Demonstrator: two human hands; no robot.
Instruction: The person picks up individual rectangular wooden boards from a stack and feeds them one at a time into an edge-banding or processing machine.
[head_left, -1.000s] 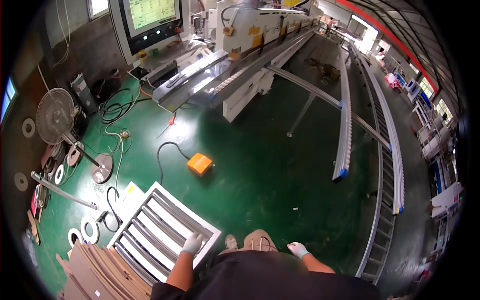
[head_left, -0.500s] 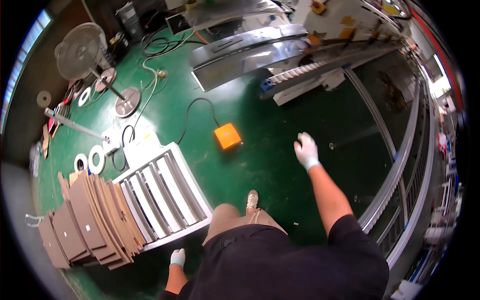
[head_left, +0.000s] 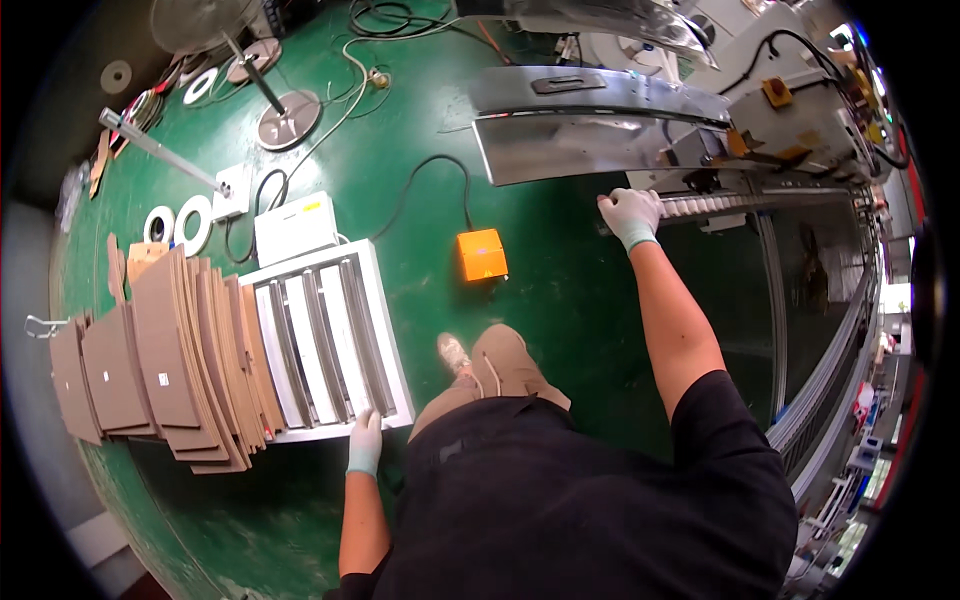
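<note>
My right hand (head_left: 632,215), in a whitish glove, reaches forward with its fingers curled round the near end of a roller rail (head_left: 700,206). The glove hides that end of the rail. My left hand (head_left: 366,443), gloved alike, hangs low beside the near edge of a white frame with long grey and white bars (head_left: 398,395). It holds nothing that I can see, and its fingers look loosely apart. Beyond the right hand a bent shiny sheet-metal cover (head_left: 590,140) spans the front of a machine.
On the green floor ahead lies an orange box (head_left: 482,256) with a black cable. Flat brown cardboard pieces (head_left: 165,350) stand stacked at the left, near a white box (head_left: 296,229) and a fan base (head_left: 289,121). Metal rails (head_left: 820,395) run along the right.
My right hand has moved forward onto the end of the roller rail. My left hand has come up beside the barred frame. The view has shifted and a step has been taken.
</note>
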